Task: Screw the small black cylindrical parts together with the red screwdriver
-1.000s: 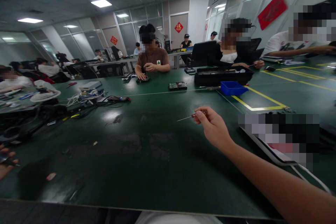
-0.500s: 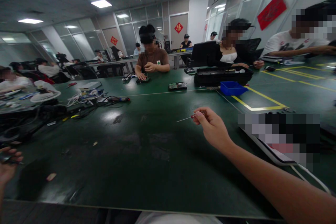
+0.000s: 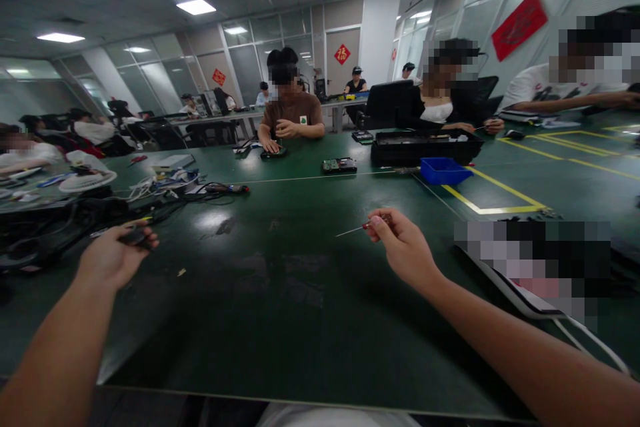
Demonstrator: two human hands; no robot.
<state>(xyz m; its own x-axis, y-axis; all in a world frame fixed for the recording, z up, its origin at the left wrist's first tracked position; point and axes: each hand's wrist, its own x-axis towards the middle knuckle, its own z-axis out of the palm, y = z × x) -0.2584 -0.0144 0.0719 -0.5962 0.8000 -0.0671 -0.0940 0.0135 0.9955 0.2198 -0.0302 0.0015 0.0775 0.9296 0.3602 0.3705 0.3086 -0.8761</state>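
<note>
My right hand is above the green table, right of the middle, its fingers closed round a thin screwdriver. The metal shaft points left. On the left, my left hand is raised over the table with its fingers curled round a small dark object, too blurred to name. The two hands are wide apart. Beyond them, a hard drive with a green circuit board lies flat on the table.
A blue bin sits before a long black tray. Cables and a white round basket are at the left. A white-edged device lies at the right. Across the table, a person works on a small part.
My left hand has come up and to the right from the lower left edge, with the dark object in it. My right hand and the screwdriver have hardly moved.
</note>
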